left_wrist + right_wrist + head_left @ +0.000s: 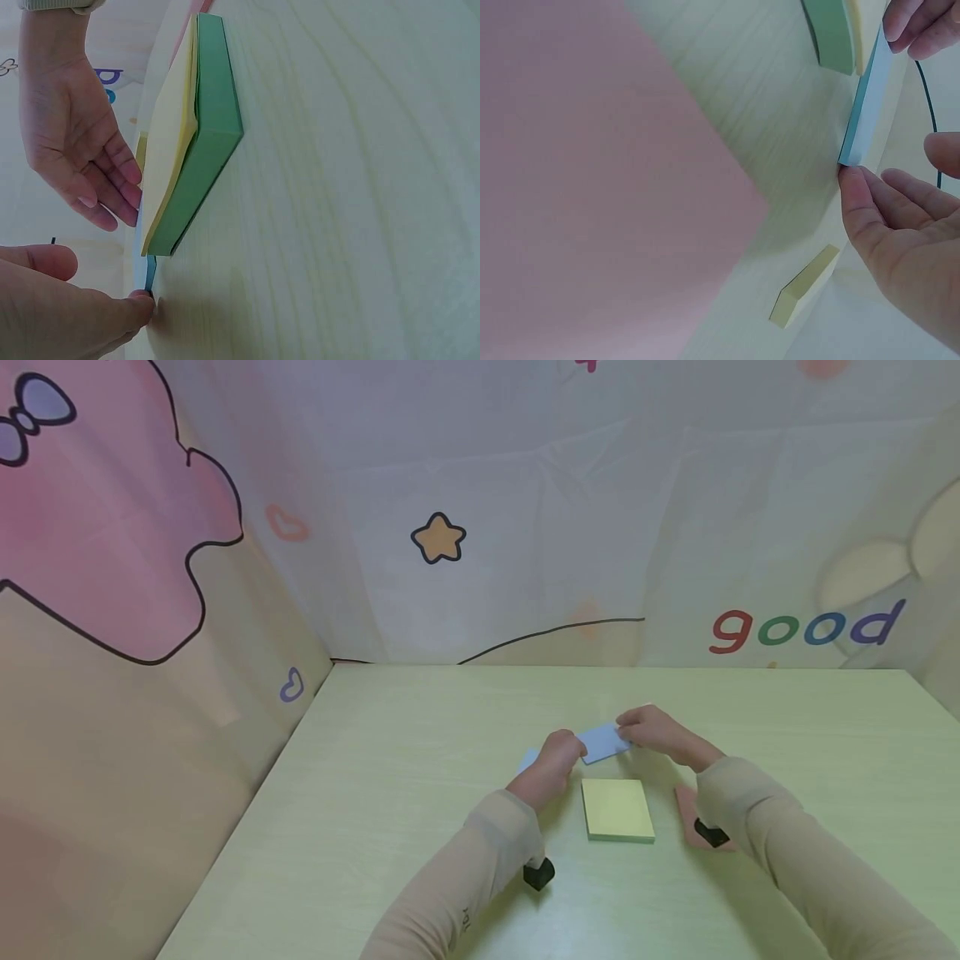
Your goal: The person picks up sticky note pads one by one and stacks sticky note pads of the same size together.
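Note:
A blue sticky-note pad lies between the two hands. At its left end are the fingertips of the left hand; the left thumb stands apart from the pad. The right hand touches the other end with its fingertips, and its thumb is also clear of the pad. Another light-blue piece shows partly behind the left hand. Nearer the person, a square pad with a yellow top and a green lower layer lies flat.
A pink pad lies on the right, partly covered by the right sleeve. In the right wrist view a small yellow pad rests beyond the right hand. The pale wooden table meets a printed cloth wall at its back edge.

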A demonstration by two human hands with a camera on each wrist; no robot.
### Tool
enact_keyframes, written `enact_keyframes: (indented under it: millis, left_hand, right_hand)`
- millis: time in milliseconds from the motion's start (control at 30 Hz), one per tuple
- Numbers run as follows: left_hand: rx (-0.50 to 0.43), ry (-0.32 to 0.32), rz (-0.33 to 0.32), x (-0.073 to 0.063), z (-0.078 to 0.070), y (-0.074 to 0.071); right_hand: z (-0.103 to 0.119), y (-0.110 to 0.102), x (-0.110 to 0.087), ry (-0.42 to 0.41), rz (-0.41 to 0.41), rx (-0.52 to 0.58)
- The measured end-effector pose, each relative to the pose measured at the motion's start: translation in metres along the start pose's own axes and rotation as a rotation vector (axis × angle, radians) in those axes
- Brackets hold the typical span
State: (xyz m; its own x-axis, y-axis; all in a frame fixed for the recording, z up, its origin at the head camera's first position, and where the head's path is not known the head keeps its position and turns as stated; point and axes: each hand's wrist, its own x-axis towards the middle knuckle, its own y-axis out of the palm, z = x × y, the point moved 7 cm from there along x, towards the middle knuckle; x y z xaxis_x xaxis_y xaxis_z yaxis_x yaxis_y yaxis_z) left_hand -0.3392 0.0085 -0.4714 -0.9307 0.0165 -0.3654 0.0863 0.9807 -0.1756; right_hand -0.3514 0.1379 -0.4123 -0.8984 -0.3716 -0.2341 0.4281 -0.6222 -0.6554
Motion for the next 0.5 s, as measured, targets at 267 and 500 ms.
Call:
enact_keyframes:
  millis: [267, 500]
  left_hand:
    - [0.046, -0.009, 0.003, 0.092, 0.057, 0.020]
    - [0.153, 0.056, 0.005, 0.080, 0.048, 0.017]
  right_hand:
    - [0.001, -0.001, -0.004, -0.036, -0.018, -0.006]
    - [-0.060, 0.002, 0.041, -0.140, -0.077, -0.079]
